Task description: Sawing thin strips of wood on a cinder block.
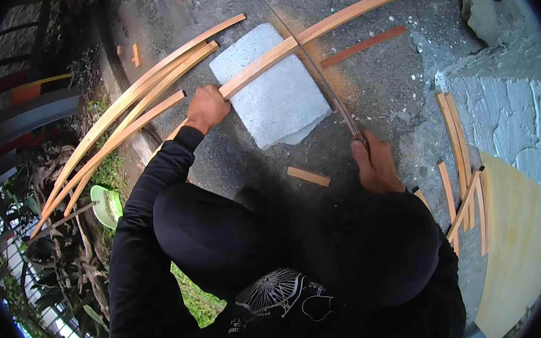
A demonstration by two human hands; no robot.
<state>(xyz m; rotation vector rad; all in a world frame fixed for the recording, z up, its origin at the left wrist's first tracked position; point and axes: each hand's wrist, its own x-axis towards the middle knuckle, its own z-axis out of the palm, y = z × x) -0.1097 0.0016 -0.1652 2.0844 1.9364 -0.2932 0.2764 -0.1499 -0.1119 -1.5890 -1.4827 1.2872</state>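
black shirt (353, 324) | small white lettering (239, 324) is running beside a white bicycle print (276, 290) | letters are appearing too small for sure reading

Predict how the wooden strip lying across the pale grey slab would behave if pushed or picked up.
The wooden strip, slim for its length, is probably light and may flex slightly. Its flat faces and squared edges make rolling unlikely. Since it simply lies across the pale grey slab, it might slide if the left hand let go.
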